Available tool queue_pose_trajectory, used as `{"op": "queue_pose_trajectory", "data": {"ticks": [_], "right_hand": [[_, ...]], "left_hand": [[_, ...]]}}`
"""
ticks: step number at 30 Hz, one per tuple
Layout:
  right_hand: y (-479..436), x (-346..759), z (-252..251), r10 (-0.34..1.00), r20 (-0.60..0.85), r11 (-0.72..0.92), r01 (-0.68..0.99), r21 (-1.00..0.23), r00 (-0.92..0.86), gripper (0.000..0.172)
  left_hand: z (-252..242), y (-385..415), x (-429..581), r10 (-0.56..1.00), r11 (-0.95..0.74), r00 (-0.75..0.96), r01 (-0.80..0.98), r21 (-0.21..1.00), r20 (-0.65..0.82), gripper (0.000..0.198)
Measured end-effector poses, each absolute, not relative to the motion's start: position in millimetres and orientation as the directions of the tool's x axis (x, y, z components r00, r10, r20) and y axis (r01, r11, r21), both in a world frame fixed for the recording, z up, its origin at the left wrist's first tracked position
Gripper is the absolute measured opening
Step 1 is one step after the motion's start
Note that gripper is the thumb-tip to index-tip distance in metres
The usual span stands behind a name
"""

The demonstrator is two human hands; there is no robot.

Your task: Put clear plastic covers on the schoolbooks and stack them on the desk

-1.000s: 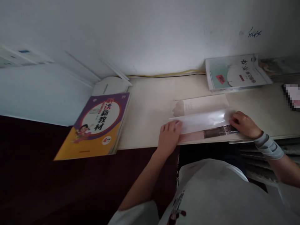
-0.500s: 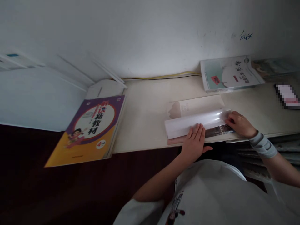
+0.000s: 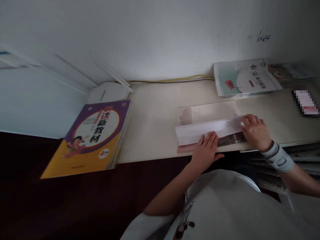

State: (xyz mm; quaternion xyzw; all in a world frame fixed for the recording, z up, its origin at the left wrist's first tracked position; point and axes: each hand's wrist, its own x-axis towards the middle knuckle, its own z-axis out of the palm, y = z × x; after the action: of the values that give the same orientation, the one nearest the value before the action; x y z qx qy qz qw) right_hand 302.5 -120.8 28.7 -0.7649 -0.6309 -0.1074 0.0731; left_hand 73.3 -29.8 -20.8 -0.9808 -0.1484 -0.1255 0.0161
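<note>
Paper sheet (image 3: 205,129), long, white and a little shiny, lies curled over an open book (image 3: 210,113) near the middle right of the frame, at the front edge of the counter (image 3: 155,123). That counter is flat, pale cream and smooth. Left of it a big workbook (image 3: 92,140) with a glossy purple and yellow cover hangs over the edge. At the upper right, a thin green and white book (image 3: 246,78) lies flat by the wall. Left hand (image 3: 206,151) lies flat with fingers spread, pressing the sheet's lower edge. Right hand (image 3: 255,130) curls its grip on the sheet's right end; a grey soft band (image 3: 278,156) wraps that wrist.
</note>
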Motion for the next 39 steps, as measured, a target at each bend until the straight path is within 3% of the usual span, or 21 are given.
{"op": "queue_pose_trajectory", "data": {"ticks": [3, 5, 13, 17, 22, 31, 39], "right_hand": [[-118, 261, 27, 0.956, 0.273, 0.076, 0.992, 0.103, -0.102, 0.029], [-116, 239, 18, 0.946, 0.254, 0.169, 0.976, 0.136, -0.200, 0.037], [-117, 236, 5, 0.952, 0.178, 0.216, 0.957, 0.193, -0.250, 0.068], [-121, 251, 13, 0.947, 0.126, 0.267, 0.941, 0.210, -0.297, 0.076], [-142, 286, 14, 0.961, 0.119, 0.215, 0.944, 0.252, -0.250, 0.083], [-165, 311, 11, 0.973, 0.127, 0.145, 0.937, 0.317, -0.193, 0.078], [-169, 323, 8, 0.952, 0.185, 0.194, 0.949, 0.248, -0.243, 0.061]], "left_hand": [[-18, -28, 74, 0.284, -0.957, 0.926, 0.291, 0.012, 0.248, 0.062], [-17, -27, 74, 0.279, -0.959, 0.930, 0.282, 0.019, 0.238, 0.060], [-19, -25, 72, 0.277, -0.961, 0.936, 0.275, 0.040, 0.217, 0.059], [-17, -25, 71, 0.300, -0.954, 0.927, 0.292, 0.069, 0.224, 0.056], [-17, -24, 71, 0.296, -0.955, 0.920, 0.291, 0.059, 0.257, 0.055], [-11, -16, 53, 0.314, -0.950, 0.931, 0.308, 0.061, 0.188, 0.065], [-3, 14, -26, 0.540, -0.841, 0.840, 0.534, 0.087, 0.064, 0.045]]}}
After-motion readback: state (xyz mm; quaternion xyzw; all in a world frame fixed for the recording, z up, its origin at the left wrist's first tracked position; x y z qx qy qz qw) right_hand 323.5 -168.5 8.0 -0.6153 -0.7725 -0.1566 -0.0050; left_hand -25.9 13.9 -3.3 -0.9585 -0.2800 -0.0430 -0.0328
